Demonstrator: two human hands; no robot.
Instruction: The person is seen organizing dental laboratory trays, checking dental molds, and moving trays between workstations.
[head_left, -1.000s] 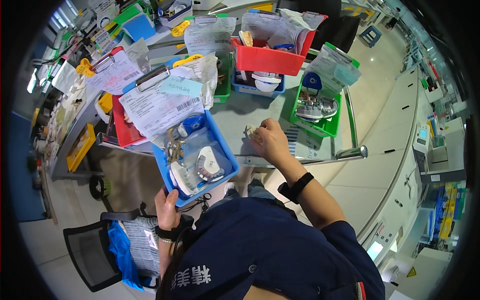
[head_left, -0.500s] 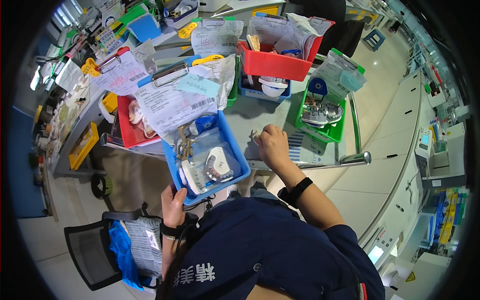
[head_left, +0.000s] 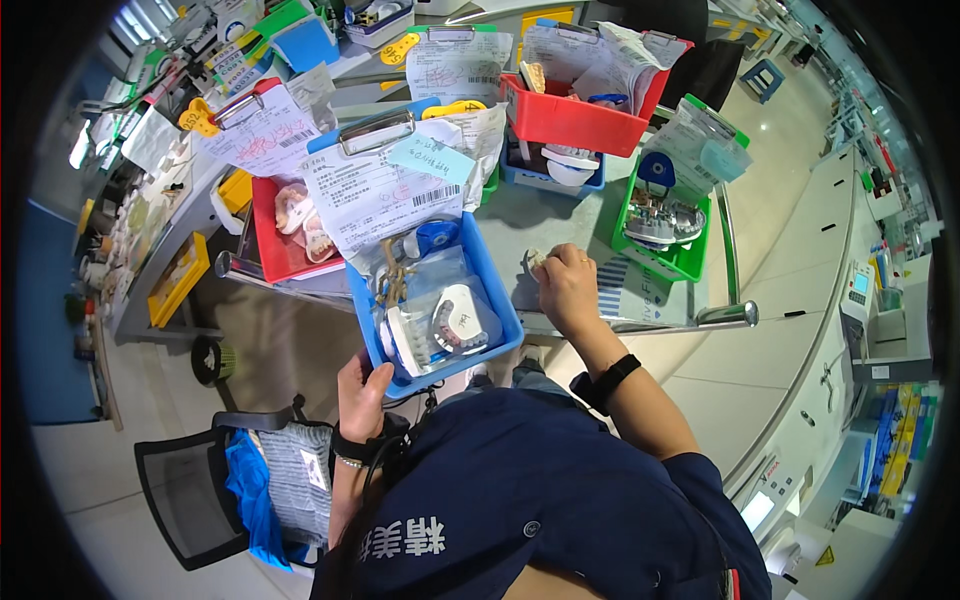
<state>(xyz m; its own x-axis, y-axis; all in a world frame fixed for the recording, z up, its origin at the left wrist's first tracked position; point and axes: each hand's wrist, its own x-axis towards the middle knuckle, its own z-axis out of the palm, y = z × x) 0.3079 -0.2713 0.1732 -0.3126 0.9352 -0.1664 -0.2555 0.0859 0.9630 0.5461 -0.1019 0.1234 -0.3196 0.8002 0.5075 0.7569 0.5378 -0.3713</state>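
Note:
My left hand (head_left: pixel 362 398) grips the near left corner of a blue tray (head_left: pixel 508 322), thumb over the rim. Inside lie white dental models (head_left: pixel 458 318) in clear bags, a brass-coloured metal frame (head_left: pixel 392 275) and a blue disc-shaped part (head_left: pixel 436 237). A clipboard with a printed form (head_left: pixel 375 190) and a pale blue note (head_left: pixel 432 158) leans over the tray's far side. To the right, my right hand (head_left: pixel 568 288) is closed at the tabletop, its fingertips on a small pale crumpled-looking piece (head_left: pixel 536 262). Most of that piece is hidden by the fingers.
On the grey table (head_left: pixel 570 222), a green tray (head_left: pixel 668 262) with a metal articulator stands at the right. Behind, a red tray (head_left: pixel 575 122) sits stacked on a blue one (head_left: pixel 585 182). Another red tray (head_left: pixel 275 262) holds models at the left. A chair (head_left: pixel 185 490) stands lower left.
The whole view has shifted, so everything sits slightly further right in the picture. Both hands keep their places; a little more of the pale piece shows at my right fingertips.

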